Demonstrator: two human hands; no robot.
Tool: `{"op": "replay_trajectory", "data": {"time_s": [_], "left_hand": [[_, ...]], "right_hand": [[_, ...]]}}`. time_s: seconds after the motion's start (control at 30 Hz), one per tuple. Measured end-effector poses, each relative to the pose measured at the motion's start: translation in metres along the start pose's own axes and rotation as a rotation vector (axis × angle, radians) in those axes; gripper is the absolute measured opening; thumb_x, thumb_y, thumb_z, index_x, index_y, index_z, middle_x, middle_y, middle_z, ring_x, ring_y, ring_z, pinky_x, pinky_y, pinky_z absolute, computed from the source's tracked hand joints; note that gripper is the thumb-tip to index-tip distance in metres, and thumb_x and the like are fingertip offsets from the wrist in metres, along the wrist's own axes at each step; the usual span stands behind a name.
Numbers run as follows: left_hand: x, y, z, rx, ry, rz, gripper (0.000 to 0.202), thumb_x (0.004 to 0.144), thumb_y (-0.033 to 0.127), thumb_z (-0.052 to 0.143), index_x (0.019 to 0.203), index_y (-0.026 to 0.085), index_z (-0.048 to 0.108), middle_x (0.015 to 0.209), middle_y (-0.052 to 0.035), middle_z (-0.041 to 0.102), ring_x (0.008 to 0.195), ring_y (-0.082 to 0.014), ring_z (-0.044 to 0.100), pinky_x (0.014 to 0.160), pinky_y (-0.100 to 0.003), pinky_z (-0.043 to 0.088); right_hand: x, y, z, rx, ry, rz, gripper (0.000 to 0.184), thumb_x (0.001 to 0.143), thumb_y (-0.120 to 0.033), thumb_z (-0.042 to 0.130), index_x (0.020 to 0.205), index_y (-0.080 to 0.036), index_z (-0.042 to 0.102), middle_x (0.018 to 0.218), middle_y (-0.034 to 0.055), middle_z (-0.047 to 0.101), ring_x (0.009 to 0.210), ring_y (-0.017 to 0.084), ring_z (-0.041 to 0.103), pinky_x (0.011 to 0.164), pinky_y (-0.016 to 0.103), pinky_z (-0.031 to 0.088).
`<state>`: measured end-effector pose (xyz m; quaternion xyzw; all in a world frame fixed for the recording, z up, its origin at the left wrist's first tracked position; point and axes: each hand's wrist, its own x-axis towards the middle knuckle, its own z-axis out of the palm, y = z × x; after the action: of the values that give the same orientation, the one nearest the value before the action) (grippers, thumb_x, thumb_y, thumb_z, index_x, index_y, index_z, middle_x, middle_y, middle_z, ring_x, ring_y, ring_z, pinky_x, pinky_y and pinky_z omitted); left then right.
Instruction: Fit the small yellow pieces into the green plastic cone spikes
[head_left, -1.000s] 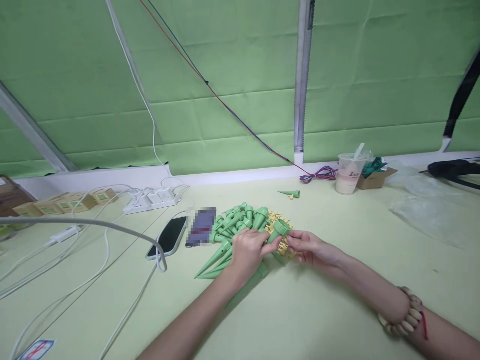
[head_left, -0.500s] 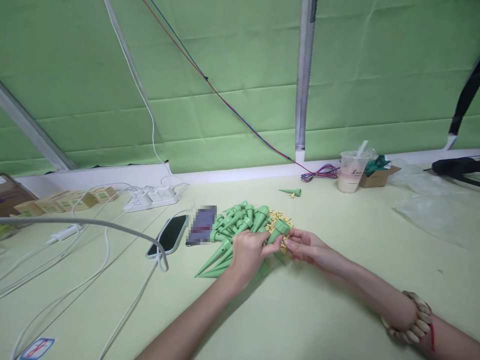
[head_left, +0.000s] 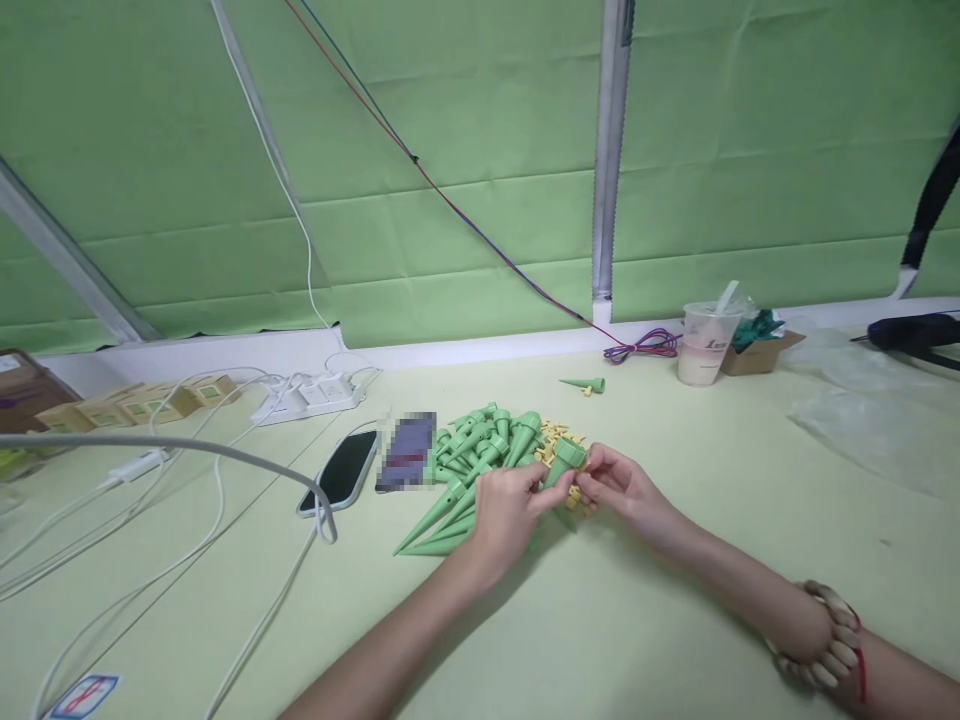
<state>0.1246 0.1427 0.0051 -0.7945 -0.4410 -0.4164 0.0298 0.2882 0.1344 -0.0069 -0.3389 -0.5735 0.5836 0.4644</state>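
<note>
My left hand (head_left: 508,510) is closed around a green plastic watering spike (head_left: 568,455), its wide capped end pointing up and to the right. Close against that end, my right hand (head_left: 619,482) pinches a small yellow valve piece (head_left: 587,464), mostly covered by the fingertips. Whether the valve sits in the spike's side hole cannot be made out. Beneath and left of my hands lies a heap of green watering spikes (head_left: 469,440). Behind the held spike is a pile of small yellow valves (head_left: 555,432), partly hidden.
A lone spike (head_left: 592,384) with a yellow valve lies farther back. To the left are a phone (head_left: 349,475), a pixelated dark object (head_left: 406,452), a power strip (head_left: 315,397) and white cables. A drink cup (head_left: 701,345) and small cardboard box (head_left: 754,355) stand back right.
Both hands, still closed, have risen slightly with the spike. My right fingers have shifted up along the spike's capped end, and a bit of yellow now shows between them.
</note>
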Motion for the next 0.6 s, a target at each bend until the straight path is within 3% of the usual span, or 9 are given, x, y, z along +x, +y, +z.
{"op": "replay_trajectory", "data": {"time_s": [0.1, 0.2, 0.27, 0.37, 0.5, 0.6], "left_hand": [[0.000, 0.007, -0.002, -0.144, -0.206, -0.242, 0.051, 0.080, 0.045, 0.047, 0.050, 0.013, 0.022, 0.048, 0.0032, 0.015, 0.048, -0.0071, 0.013, 0.044, -0.022, 0.013], [0.001, 0.010, -0.004, -0.187, -0.226, -0.306, 0.050, 0.080, 0.047, 0.044, 0.050, 0.013, 0.023, 0.048, 0.0029, 0.017, 0.048, -0.0072, 0.015, 0.045, -0.022, 0.014], [0.003, 0.008, -0.005, -0.187, -0.201, -0.302, 0.050, 0.080, 0.048, 0.043, 0.049, 0.013, 0.026, 0.048, 0.0027, 0.018, 0.048, -0.0073, 0.016, 0.045, -0.022, 0.015], [0.004, 0.004, -0.005, -0.182, -0.178, -0.272, 0.051, 0.080, 0.051, 0.043, 0.049, 0.013, 0.028, 0.047, 0.0025, 0.019, 0.048, -0.0072, 0.016, 0.045, -0.022, 0.015], [0.004, 0.001, -0.005, -0.166, -0.162, -0.208, 0.051, 0.079, 0.048, 0.047, 0.050, 0.013, 0.026, 0.048, 0.0028, 0.018, 0.049, -0.0071, 0.015, 0.046, -0.022, 0.016], [0.003, 0.000, -0.004, -0.144, -0.140, -0.125, 0.050, 0.081, 0.045, 0.046, 0.049, 0.012, 0.026, 0.047, 0.0030, 0.018, 0.048, -0.0072, 0.014, 0.045, -0.022, 0.016]], "right_hand": [[-0.001, 0.003, -0.001, -0.197, 0.116, -0.193, 0.048, 0.073, -0.050, 0.059, 0.071, -0.010, 0.035, 0.073, 0.0021, 0.040, 0.065, 0.003, 0.042, 0.058, 0.014, 0.040], [-0.002, 0.001, 0.000, -0.314, 0.187, -0.286, 0.044, 0.076, -0.048, 0.058, 0.068, -0.009, 0.040, 0.074, 0.0045, 0.042, 0.071, 0.005, 0.045, 0.063, 0.015, 0.042], [-0.001, -0.001, 0.000, -0.248, 0.134, -0.204, 0.046, 0.074, -0.053, 0.057, 0.079, -0.010, 0.045, 0.077, 0.0050, 0.045, 0.069, 0.006, 0.047, 0.060, 0.016, 0.042], [0.000, -0.004, -0.001, -0.046, 0.004, 0.033, 0.060, 0.073, -0.064, 0.052, 0.098, -0.011, 0.044, 0.081, 0.0059, 0.049, 0.063, 0.006, 0.048, 0.054, 0.017, 0.041], [-0.001, -0.005, -0.001, 0.221, -0.077, 0.301, 0.055, 0.070, -0.059, 0.059, 0.089, -0.009, 0.046, 0.077, 0.0033, 0.046, 0.061, 0.002, 0.044, 0.056, 0.014, 0.040], [-0.003, -0.007, 0.000, 0.362, -0.149, 0.361, 0.050, 0.069, -0.051, 0.065, 0.086, -0.010, 0.043, 0.070, -0.0001, 0.040, 0.059, 0.000, 0.038, 0.055, 0.012, 0.036]]}}
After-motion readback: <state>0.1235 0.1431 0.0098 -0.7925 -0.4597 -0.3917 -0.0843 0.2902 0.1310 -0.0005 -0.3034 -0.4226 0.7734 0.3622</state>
